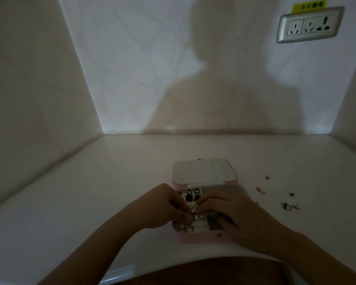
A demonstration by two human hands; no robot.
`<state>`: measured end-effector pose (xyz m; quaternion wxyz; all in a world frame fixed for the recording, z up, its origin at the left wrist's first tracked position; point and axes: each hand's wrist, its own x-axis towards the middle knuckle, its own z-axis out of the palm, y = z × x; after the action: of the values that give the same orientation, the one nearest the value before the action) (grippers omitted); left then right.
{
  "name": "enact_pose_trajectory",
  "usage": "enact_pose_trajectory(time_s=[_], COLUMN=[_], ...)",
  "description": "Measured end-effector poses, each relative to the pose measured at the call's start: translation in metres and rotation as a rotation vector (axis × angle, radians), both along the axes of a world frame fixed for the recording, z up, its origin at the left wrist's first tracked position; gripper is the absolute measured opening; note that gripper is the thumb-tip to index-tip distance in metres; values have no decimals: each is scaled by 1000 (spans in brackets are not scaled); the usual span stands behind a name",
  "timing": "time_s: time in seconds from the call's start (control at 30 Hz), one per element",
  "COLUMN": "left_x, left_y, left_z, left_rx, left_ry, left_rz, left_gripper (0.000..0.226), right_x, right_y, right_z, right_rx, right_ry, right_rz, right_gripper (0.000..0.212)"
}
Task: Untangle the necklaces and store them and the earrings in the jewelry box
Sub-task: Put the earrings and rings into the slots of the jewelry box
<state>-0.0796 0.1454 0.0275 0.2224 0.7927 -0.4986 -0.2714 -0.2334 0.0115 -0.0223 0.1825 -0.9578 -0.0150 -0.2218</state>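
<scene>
Above the open jewelry box (pixel 197 238), left hand (pixel 167 204) and right hand (pixel 232 210) each pinch a shiny tangle (pixel 195 215) in their grip, seemingly untangling a necklace; earrings (pixel 261 190) right of the box need gathering next.

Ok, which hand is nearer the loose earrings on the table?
Right. The right hand is over the jewelry box, just left of the earrings; the left hand is at the box's left edge, farther away.

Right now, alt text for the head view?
The left hand and right hand pinch a silvery tangle over an open pink box on a white table. Small earrings lie loose right of it. Dim light.
</scene>
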Motion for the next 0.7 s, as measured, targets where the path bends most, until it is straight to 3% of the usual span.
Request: enact_pose_trajectory(time_s=[0.23, 0.37, 0.7], left_x=[-2, -3, -3], left_y=[-3, -2, -2], left_z=[-3, -6, 3], left_rx=[-24, -26, -27], left_ry=[-83, -90, -95], left_rz=[42, 70, 58], left_gripper=[7, 20, 17], right_x=[0, -1, -12], right_y=[1, 1, -7], right_z=[0, 1, 15], right_rx=[6, 3, 122], right_ry=[7, 12, 17], right_rz=[-9, -15, -52], right_gripper=[47, 49, 40])
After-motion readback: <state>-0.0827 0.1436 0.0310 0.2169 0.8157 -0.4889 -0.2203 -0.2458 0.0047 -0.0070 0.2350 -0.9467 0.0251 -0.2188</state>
